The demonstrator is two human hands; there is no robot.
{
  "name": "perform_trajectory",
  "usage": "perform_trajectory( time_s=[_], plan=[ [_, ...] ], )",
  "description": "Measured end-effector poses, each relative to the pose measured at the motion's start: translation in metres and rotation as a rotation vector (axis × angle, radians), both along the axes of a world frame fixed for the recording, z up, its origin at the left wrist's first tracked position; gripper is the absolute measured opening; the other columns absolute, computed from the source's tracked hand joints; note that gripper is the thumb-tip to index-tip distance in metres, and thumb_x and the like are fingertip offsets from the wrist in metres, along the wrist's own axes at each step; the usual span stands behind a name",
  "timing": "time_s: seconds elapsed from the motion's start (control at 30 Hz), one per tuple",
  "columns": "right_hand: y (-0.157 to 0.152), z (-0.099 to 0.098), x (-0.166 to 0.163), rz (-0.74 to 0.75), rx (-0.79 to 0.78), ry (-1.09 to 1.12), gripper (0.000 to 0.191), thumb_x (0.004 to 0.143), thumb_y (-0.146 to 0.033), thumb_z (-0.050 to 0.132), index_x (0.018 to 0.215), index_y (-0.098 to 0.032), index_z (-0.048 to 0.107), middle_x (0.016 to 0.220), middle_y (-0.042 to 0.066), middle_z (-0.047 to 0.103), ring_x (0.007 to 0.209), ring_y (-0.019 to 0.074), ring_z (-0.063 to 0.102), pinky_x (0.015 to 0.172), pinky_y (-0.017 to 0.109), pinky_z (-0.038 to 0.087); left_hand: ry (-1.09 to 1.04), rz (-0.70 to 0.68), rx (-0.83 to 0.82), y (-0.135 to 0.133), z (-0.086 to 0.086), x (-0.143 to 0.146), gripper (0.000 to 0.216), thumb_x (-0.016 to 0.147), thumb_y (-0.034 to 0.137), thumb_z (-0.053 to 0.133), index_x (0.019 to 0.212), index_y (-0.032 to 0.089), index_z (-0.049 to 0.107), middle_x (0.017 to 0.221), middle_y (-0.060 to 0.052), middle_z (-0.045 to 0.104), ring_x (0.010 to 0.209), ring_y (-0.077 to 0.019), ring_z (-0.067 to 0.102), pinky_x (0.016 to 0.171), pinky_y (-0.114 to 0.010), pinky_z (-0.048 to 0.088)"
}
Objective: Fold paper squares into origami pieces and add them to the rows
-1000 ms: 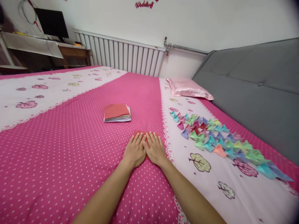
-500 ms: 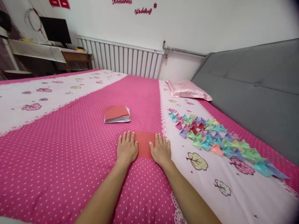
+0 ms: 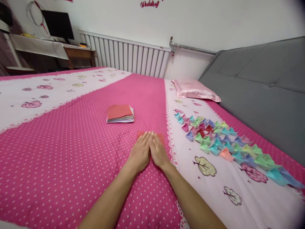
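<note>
A sheet of red paper [image 3: 161,137] lies on the pink dotted bedspread, with only its upper corners showing past my hands. My left hand [image 3: 140,153] rests flat on it, fingers stretched forward. Against it lies my right hand [image 3: 158,152], also flat on the sheet, and the fingertips of both meet over the paper's middle. Most of the sheet is hidden under the palms. Just beyond, to the left, sits a stack of coloured paper [image 3: 119,112] with a red sheet on top.
Rows of small folded paper boats [image 3: 216,142] in many colours cover the white strip on the right. A pink pillow [image 3: 195,90] lies behind them, by the grey headboard [image 3: 257,70]. A white radiator [image 3: 128,55] and a desk with a monitor [image 3: 57,26] stand beyond the bed.
Both hands have slid inward from the left and right sides of the red sheet and now touch at its middle. The view has shifted slightly.
</note>
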State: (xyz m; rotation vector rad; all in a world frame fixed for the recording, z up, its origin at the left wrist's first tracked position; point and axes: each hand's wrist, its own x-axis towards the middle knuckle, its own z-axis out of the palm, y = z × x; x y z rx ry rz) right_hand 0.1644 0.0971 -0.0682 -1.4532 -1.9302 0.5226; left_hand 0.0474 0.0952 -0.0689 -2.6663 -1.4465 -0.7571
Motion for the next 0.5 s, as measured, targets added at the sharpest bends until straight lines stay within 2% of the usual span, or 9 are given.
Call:
perform_trajectory(
  time_s=[0.1, 0.2, 0.37, 0.43, 0.5],
  plan=[
    [-0.002, -0.004, 0.0, 0.042, -0.097, -0.199, 0.058, 0.091, -0.046, 0.015, 0.136, -0.014, 0.032, 0.142, 0.008, 0.031, 0.134, 0.0227, 0.018, 0.109, 0.045, 0.01, 0.135, 0.059, -0.171, 0.0, -0.008, -0.002, 0.051, 0.086, 0.022, 0.026, 0.134, 0.005, 0.032, 0.14, -0.013, 0.034, 0.131, -0.0229, 0.026, 0.106, -0.041, 0.023],
    [-0.002, -0.005, 0.004, 0.003, -0.103, -0.324, 0.058, 0.09, -0.05, 0.016, 0.137, -0.018, 0.03, 0.145, 0.006, 0.025, 0.135, 0.0237, 0.013, 0.108, 0.045, 0.006, 0.196, 0.136, -0.219, 0.0, -0.006, -0.006, 0.052, 0.087, 0.027, 0.026, 0.135, 0.009, 0.032, 0.141, -0.011, 0.032, 0.132, -0.0236, 0.024, 0.107, -0.042, 0.019],
    [0.004, -0.008, 0.008, -0.132, -0.118, -0.368, 0.057, 0.088, -0.053, 0.02, 0.137, -0.025, 0.03, 0.145, 0.006, 0.024, 0.134, 0.0267, 0.013, 0.106, 0.048, 0.007, 0.159, 0.273, -0.232, 0.0, -0.002, -0.01, 0.055, 0.086, 0.044, 0.03, 0.133, 0.017, 0.038, 0.141, -0.012, 0.032, 0.131, -0.0272, 0.025, 0.106, -0.045, 0.017],
    [0.008, -0.01, 0.011, -0.187, -0.114, -0.349, 0.058, 0.087, -0.052, 0.027, 0.136, -0.022, 0.032, 0.145, 0.009, 0.026, 0.134, 0.0287, 0.016, 0.106, 0.047, 0.008, 0.121, 0.335, -0.225, 0.0, -0.002, -0.013, 0.056, 0.085, 0.045, 0.033, 0.132, 0.015, 0.04, 0.14, -0.014, 0.034, 0.13, -0.0288, 0.027, 0.106, -0.047, 0.017],
    [0.012, -0.011, 0.015, -0.256, -0.099, -0.288, 0.06, 0.086, -0.047, 0.035, 0.135, -0.013, 0.034, 0.143, 0.014, 0.028, 0.132, 0.0292, 0.02, 0.106, 0.044, 0.013, 0.053, 0.401, -0.203, 0.0, -0.001, -0.019, 0.055, 0.084, 0.04, 0.035, 0.13, 0.009, 0.042, 0.137, -0.018, 0.038, 0.128, -0.0296, 0.03, 0.105, -0.047, 0.017]
  ],
)
